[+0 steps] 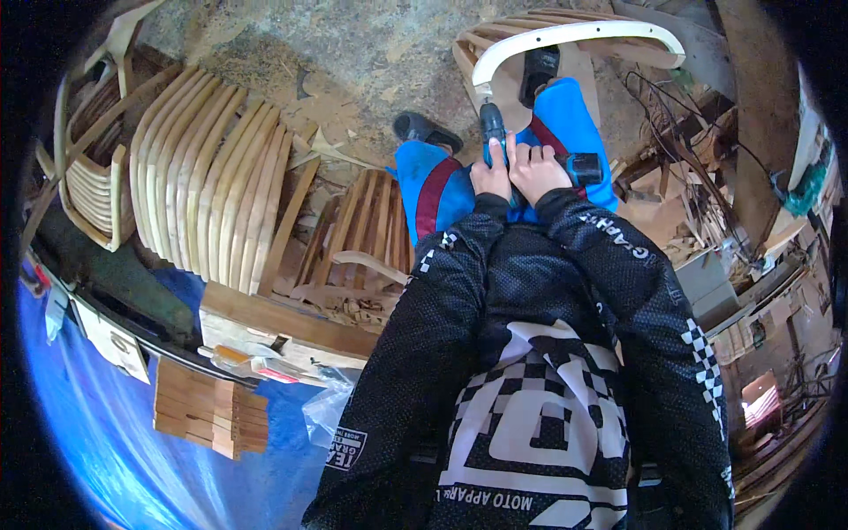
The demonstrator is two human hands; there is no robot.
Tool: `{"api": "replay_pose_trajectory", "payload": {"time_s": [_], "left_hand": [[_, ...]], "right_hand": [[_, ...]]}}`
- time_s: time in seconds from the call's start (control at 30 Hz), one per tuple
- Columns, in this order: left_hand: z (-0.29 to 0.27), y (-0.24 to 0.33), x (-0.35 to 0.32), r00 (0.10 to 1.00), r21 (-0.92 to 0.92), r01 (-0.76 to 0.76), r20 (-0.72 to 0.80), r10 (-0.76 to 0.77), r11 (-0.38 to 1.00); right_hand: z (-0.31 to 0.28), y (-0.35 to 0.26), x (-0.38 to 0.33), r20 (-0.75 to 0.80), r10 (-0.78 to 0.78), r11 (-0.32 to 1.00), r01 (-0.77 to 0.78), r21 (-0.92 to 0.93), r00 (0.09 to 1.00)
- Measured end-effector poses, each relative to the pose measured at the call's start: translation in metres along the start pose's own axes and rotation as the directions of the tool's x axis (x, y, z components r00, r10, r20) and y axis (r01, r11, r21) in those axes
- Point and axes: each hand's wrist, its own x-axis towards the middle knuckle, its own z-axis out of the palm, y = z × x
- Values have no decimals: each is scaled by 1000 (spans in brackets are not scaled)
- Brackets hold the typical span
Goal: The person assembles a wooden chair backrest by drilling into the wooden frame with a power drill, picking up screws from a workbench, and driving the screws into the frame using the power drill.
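Both hands are closed around a blue and black cordless drill (492, 122) over my lap. My right hand (541, 173) wraps its handle, and the black battery end sticks out to the right. Against the drill's body, my left hand (491, 177) is closed from the left side. The drill's nose points away from me, at the near left end of a curved white strip (574, 34) with dark holes. Whether the bit touches the strip is too small to tell. This strip lies along a curved wooden frame (521, 25) beyond my knees.
Several bent wooden pieces (208, 177) stand in a row at left, with more curved wooden frames (97, 194) beyond. Wooden slats (358, 216) and offcuts lie nearer. Wood scraps (676, 208) and dark cables (658, 115) are at right. Blue sheeting (115, 424) spreads at lower left.
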Motion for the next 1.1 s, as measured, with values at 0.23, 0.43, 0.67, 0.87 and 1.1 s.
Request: {"api": "replay_pose_trajectory", "payload": {"time_s": [0.23, 0.43, 0.67, 0.87, 1.1], "left_hand": [[-26, 21, 19, 999, 120, -1, 44, -5, 993], [-34, 43, 18, 991, 304, 126, 11, -135, 944], [-39, 68, 16, 959, 340, 262, 12, -283, 903], [-26, 83, 8, 940, 321, 340, -94, -327, 884], [0, 91, 4, 918, 371, 381, -263, -297, 847]], "right_hand": [[-19, -11, 27, 85, 52, 997, -57, 54, 995], [-30, -4, 31, 87, 58, 987, -70, 142, 995], [-58, 21, 42, 239, -70, 947, -11, 321, 969], [-59, 48, 45, 243, -208, 924, 109, 366, 948], [-30, 76, 45, 115, -289, 859, 205, 468, 950]]}}
